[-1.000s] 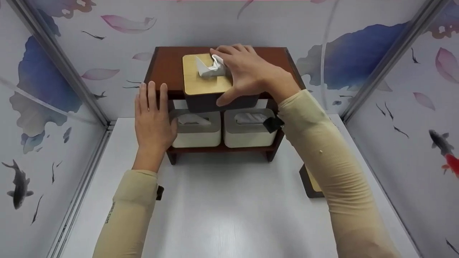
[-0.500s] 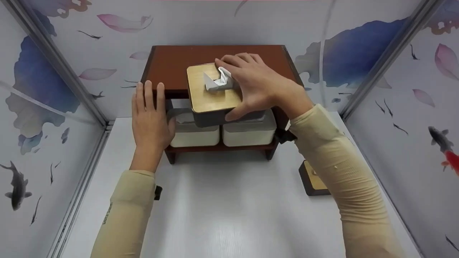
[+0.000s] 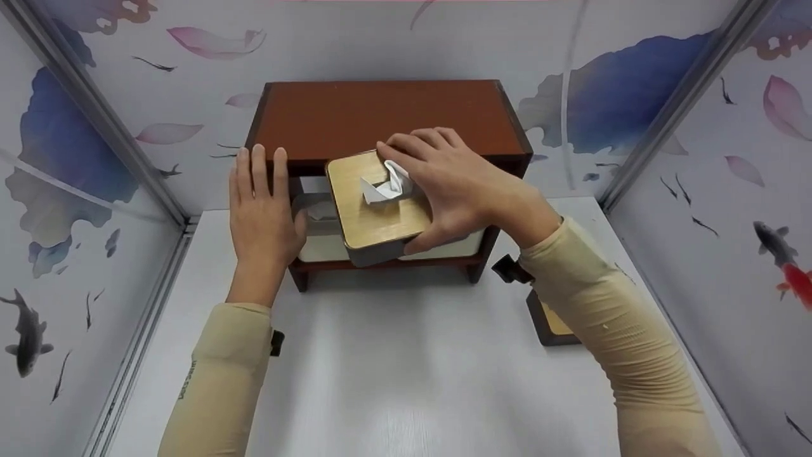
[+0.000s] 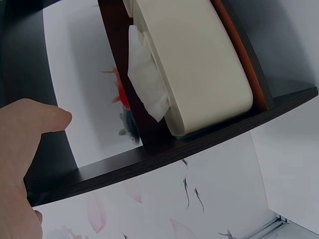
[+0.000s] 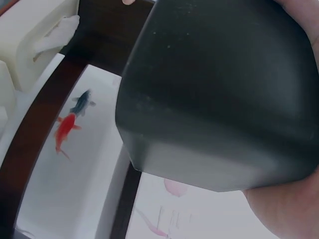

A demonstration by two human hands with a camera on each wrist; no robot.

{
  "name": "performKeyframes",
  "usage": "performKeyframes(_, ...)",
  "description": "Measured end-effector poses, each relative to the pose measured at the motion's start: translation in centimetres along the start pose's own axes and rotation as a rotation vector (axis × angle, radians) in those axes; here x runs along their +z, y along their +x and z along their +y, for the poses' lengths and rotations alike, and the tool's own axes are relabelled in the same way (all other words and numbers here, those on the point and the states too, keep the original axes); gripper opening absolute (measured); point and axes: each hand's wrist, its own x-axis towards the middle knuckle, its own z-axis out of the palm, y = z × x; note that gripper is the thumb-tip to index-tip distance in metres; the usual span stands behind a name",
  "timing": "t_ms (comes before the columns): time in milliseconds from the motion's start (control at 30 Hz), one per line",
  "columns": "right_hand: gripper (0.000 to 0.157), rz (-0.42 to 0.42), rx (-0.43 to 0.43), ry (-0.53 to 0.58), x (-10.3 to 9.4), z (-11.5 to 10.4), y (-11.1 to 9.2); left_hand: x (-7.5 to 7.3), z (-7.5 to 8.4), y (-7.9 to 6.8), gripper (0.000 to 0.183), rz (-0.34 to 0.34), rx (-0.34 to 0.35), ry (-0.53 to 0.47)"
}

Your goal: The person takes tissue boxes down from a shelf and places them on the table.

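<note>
My right hand (image 3: 466,187) grips a dark grey tissue box (image 3: 358,219) with a wood-look lid and a white tissue (image 3: 394,184) poking out of its slot. Thumb at the front, fingers over the far side, it holds the box in front of the small red-brown shelf (image 3: 387,117). In the right wrist view, the dark body of the tissue box fills much of the frame. My left hand (image 3: 260,219) rests with straight fingers at the shelf's left front corner. The left wrist view shows its thumb beside the shelf's dark side panel (image 4: 104,167).
Cream tissue boxes (image 4: 204,64) stand on the lower shelf, partly hidden behind the held one in the head view. Another dark box with a wood-look lid (image 3: 545,324) lies on the white table (image 3: 380,355) at the right, partly under my right sleeve. Printed panels surround the table.
My right hand has brought the dark tissue box from over the shelf top forward and down, in front of the cream boxes. My left hand stays at the shelf corner.
</note>
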Motion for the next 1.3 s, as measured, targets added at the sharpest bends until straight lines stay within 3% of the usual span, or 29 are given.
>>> performKeyframes(400,0.122,0.008,-0.057,-0.027,3.9,-0.7,-1.3,0.3,-0.1,0.0,0.099,-0.009,-0.007,-0.005)
performKeyframes(733,0.123,-0.020,-0.029,-0.013,8.0,-0.8,-3.1,0.2,0.0,0.1,0.101,-0.021,-0.016,0.002)
performKeyframes(1100,0.125,-0.052,0.007,0.013,13.1,-0.2,-4.6,0.1,0.0,0.0,0.098,-0.037,-0.012,-0.010)
performKeyframes(1300,0.125,-0.029,0.005,0.018,16.9,0.3,-5.7,0.2,-0.1,0.0,0.097,-0.019,-0.005,-0.012)
